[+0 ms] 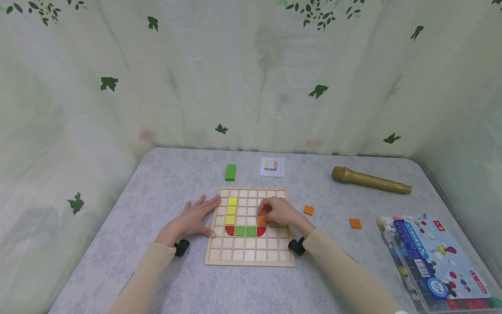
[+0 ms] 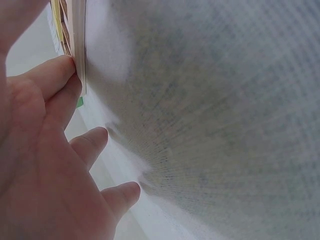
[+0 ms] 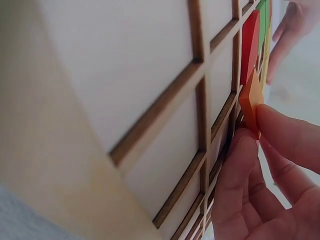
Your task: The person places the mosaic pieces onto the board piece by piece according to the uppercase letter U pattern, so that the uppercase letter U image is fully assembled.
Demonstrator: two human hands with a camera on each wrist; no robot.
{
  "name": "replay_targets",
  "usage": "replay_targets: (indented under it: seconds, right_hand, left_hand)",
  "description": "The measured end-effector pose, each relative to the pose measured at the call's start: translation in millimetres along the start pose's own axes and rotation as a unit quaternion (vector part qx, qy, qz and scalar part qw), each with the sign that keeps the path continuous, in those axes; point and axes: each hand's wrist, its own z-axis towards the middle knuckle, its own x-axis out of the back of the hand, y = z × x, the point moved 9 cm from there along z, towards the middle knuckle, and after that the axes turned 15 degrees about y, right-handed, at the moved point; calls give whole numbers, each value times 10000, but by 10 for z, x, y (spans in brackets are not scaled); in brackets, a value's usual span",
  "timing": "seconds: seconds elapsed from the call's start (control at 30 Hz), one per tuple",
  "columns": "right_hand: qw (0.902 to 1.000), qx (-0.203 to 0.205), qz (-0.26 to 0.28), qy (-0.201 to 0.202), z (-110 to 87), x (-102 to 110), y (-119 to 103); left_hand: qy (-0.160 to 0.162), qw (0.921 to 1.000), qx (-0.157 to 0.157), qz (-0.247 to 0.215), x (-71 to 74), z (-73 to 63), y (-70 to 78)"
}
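A wooden grid board [image 1: 249,263] lies mid-table. Yellow square tiles [image 1: 231,210] form a column on its left side. Below them a row has two red rounded tiles [image 1: 229,230] with green square tiles [image 1: 245,230] between. My right hand [image 1: 279,211] pinches an orange square tile [image 3: 251,98] between thumb and finger. That tile sits tilted at a cell just above the right red tile [image 3: 249,47]. With fingers spread, my left hand [image 1: 192,219] rests at the board's left edge; in the left wrist view its fingertips touch the board's side [image 2: 78,37] and the tabletop.
Two loose orange tiles [image 1: 308,210] lie right of the board. Behind it are a green block [image 1: 230,172] and a small pattern card [image 1: 272,167]. A gold microphone-shaped object [image 1: 372,180] lies at back right, and a clear plastic case [image 1: 439,261] at front right.
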Motion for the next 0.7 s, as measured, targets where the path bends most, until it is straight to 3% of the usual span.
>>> replay_targets:
  seconds: [0.37, 0.53, 0.7]
  right_hand:
    - [9993, -24, -346, 166, -29, 12, -49]
    - [9993, -77, 344, 107, -31, 50, 39]
    - [9923, -178, 1227, -36, -71, 139, 149]
  left_hand:
    - [-2, 10000, 33, -14, -1, -8, -22]
    - [11, 10000, -5, -12, -2, -3, -13]
    - [3, 10000, -33, -16, -5, 1, 1]
